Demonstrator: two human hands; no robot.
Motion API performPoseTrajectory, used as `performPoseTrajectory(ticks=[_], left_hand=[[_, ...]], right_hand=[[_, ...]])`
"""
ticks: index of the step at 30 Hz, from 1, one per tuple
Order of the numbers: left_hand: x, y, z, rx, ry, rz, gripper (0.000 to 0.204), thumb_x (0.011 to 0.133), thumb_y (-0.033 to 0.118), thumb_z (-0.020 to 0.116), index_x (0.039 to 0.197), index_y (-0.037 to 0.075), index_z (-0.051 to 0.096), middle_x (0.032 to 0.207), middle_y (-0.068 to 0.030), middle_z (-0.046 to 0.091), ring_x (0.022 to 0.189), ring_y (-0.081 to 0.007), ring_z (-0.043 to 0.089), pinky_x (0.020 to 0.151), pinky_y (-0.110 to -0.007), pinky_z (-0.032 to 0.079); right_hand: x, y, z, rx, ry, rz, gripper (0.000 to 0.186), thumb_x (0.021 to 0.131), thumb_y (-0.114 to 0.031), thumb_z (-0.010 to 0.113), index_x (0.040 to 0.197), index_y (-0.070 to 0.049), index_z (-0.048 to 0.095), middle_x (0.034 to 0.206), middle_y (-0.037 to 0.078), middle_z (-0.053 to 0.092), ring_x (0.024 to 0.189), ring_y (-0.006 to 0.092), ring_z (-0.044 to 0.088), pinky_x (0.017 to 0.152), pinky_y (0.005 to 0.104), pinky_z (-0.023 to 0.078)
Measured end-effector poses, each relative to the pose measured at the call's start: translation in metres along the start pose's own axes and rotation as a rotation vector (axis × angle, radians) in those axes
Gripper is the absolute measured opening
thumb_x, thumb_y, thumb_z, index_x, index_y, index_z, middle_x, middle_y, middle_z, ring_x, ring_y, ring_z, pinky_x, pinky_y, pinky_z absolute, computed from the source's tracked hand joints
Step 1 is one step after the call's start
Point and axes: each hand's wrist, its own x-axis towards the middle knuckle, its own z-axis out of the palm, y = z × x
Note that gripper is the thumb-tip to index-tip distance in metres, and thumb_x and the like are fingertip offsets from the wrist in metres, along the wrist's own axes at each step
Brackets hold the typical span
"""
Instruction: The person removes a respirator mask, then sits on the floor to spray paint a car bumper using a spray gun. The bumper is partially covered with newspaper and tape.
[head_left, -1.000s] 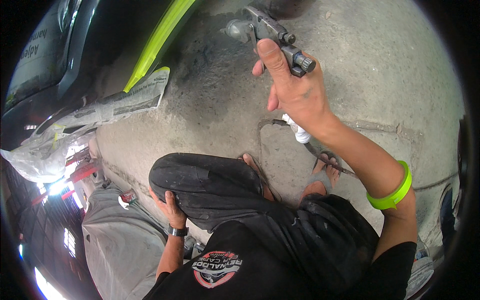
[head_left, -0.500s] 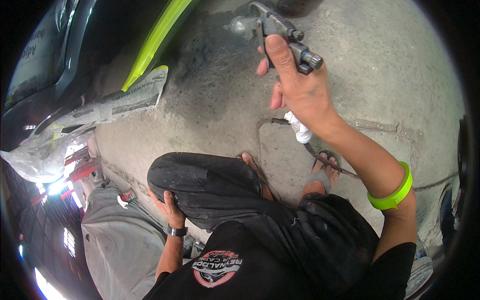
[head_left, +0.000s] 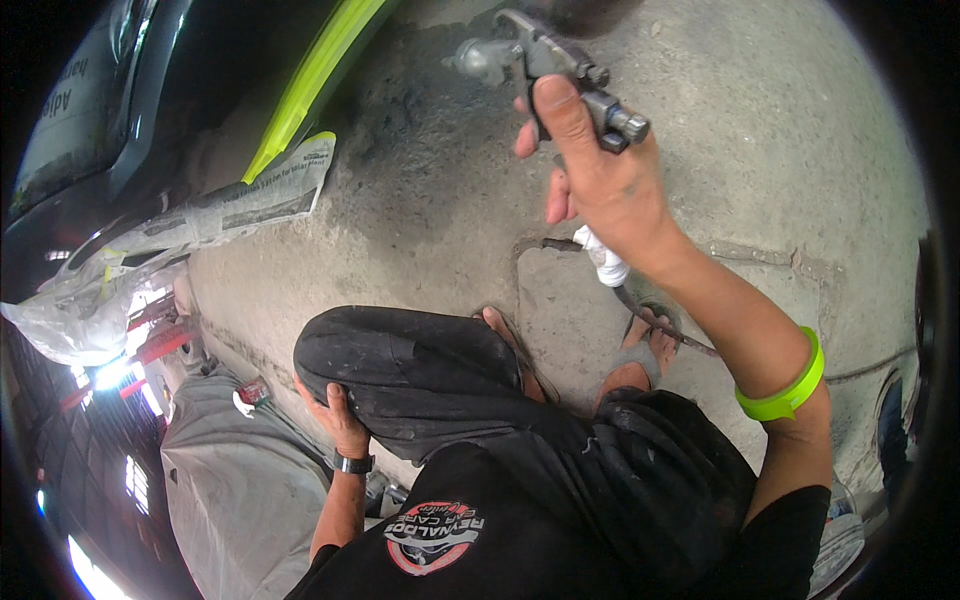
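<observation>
My right hand (head_left: 615,190) is wrapped round a metal spray gun (head_left: 560,60), held up over the floor with its nozzle end toward the left. My thumb lies along the gun's body. Below the grip, a white wrapping (head_left: 602,258) surrounds the joint where a dark hose (head_left: 640,310) runs off. On the side of my bent knee (head_left: 350,345) rests my left hand (head_left: 342,420), thumb apart from the fingers and nothing held. Some of its fingers are hidden behind the knee. To the left of the gun is a dark glossy car panel (head_left: 160,110) edged by a bright yellow-green strip (head_left: 310,85).
Printed masking paper (head_left: 270,195) and clear plastic film (head_left: 75,325) cover the lower panel. A grey cloth cover (head_left: 240,480) lies at lower left, with a small red item (head_left: 256,391) on it. The hose trails over the concrete floor (head_left: 420,230) past my sandalled foot (head_left: 650,350).
My right hand and the spray gun have shifted very slightly right and down. My left hand has stayed on the knee.
</observation>
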Motion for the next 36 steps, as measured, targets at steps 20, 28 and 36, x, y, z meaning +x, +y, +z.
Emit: performPoseTrajectory(ticks=[20, 28, 36], left_hand=[[0.000, 0.000, -0.003, 0.023, -0.013, -0.016, 0.082, 0.092, 0.044, 0.063, 0.149, -0.002, 0.027, 0.139, -0.0147, 0.045, 0.124, -0.0238, 0.044, 0.110, -0.037, 0.031], [0.006, 0.002, -0.001, 0.010, -0.051, -0.011, 0.082, 0.094, 0.042, 0.062, 0.151, -0.002, 0.024, 0.141, -0.0152, 0.044, 0.127, -0.0241, 0.043, 0.111, -0.038, 0.031], [0.000, 0.001, -0.001, -0.001, -0.021, -0.036, 0.087, 0.095, 0.042, 0.062, 0.155, -0.001, 0.016, 0.147, -0.0168, 0.041, 0.130, -0.0259, 0.043, 0.113, -0.039, 0.031]], right_hand=[[0.011, -0.001, -0.022, -0.082, 0.139, -0.095, 0.074, 0.096, -0.068, 0.046, 0.112, 0.002, 0.065, 0.086, 0.008, 0.068, 0.044, 0.0106, 0.056, 0.038, 0.0210, 0.040], [0.007, -0.004, -0.018, -0.034, 0.078, -0.045, 0.073, 0.096, -0.067, 0.047, 0.111, 0.002, 0.065, 0.085, 0.007, 0.068, 0.043, 0.0112, 0.056, 0.038, 0.0226, 0.041], [0.020, -0.001, -0.035, -0.092, 0.154, -0.113, 0.071, 0.096, -0.066, 0.047, 0.108, 0.001, 0.066, 0.082, 0.006, 0.067, 0.043, 0.0112, 0.057, 0.038, 0.0225, 0.041]])
